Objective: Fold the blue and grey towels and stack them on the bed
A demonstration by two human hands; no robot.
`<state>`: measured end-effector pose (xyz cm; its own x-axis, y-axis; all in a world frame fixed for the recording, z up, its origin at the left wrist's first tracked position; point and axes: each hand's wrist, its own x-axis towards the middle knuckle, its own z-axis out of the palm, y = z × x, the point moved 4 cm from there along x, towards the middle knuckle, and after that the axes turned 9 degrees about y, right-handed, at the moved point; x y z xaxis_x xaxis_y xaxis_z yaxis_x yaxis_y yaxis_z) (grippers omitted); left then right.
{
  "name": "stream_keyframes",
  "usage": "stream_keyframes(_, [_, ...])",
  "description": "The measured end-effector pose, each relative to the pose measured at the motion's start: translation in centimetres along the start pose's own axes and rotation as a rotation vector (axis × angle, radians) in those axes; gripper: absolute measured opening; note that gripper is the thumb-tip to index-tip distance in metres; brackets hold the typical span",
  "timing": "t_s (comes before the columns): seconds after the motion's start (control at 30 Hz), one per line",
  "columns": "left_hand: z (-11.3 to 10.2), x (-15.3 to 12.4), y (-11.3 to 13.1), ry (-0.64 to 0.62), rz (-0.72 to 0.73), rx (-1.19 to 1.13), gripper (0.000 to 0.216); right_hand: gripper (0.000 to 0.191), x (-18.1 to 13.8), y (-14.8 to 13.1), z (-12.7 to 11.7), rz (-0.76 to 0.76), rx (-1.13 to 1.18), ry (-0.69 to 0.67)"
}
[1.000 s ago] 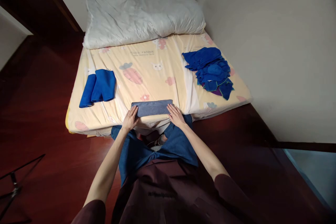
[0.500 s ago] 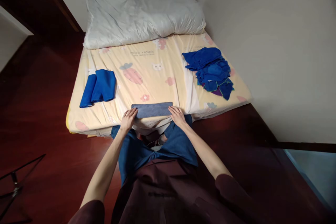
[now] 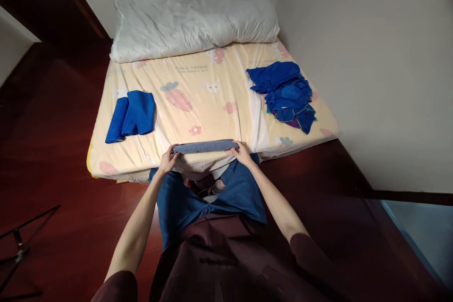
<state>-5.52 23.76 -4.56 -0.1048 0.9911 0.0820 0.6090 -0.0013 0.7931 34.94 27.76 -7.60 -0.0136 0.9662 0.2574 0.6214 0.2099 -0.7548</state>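
A grey-blue cloth [image 3: 205, 146], folded into a narrow strip, lies along the bed's front edge with some dark lettering on its near side. My left hand [image 3: 167, 158] grips its left end between thumb and fingers. At the opposite end my right hand [image 3: 242, 154] pinches the strip the same way. Two bright blue folded cloths lie to the left, a flat one [image 3: 140, 112] partly against a narrower, rolled-looking one [image 3: 117, 121]. On the right sits a loose, crumpled heap of blue cloths [image 3: 288, 92], with green edging and a purple patch showing.
The bed [image 3: 198, 75] has a yellow sheet printed with carrots and rabbits. A bulky white quilt [image 3: 194, 14] is piled at its head. A wall [image 3: 361, 66] runs along the right side. Black stand legs [image 3: 21, 250] stand on the floor at the lower left.
The grey-blue strip has become narrower, and lettering now shows on it. Both hands have gone from lying flat on its ends to gripping them.
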Motion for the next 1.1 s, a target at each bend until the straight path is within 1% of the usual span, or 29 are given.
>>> stream_keyframes(0.1, [0.4,1.2,-0.3,0.062,-0.101,-0.015,0.054,0.035,1.0,0.7,0.8,0.107,0.015,0.049])
stream_keyframes(0.2, [0.8,3.0,-0.6,0.118,-0.179,0.043,0.051,0.032,2.4,0.7,1.7,0.198,0.048,0.081])
stream_keyframes(0.3, [1.1,4.6,-0.8,0.151,-0.207,0.138,0.044,0.032,3.6,0.4,2.2,0.259,0.057,0.101])
stream_keyframes(0.4, [1.5,5.4,-1.2,0.132,-0.216,0.210,0.039,0.032,4.3,0.1,2.2,0.287,0.026,0.103])
stream_keyframes(0.6, [1.7,4.8,-1.7,0.159,-0.201,0.214,0.035,0.035,4.5,-0.1,1.9,0.295,0.016,0.075])
stream_keyframes(0.87, [1.3,3.6,-1.5,0.170,-0.119,0.178,0.046,0.033,4.4,0.0,1.8,0.277,0.041,0.045])
stream_keyframes(0.97, [1.1,3.1,-1.5,0.168,-0.118,0.204,0.050,0.032,4.2,0.2,1.6,0.281,0.022,0.035])
stream_keyframes(1.1, [0.9,2.6,-1.3,0.175,-0.114,0.263,0.048,0.030,4.2,0.0,1.4,0.273,0.003,0.036])
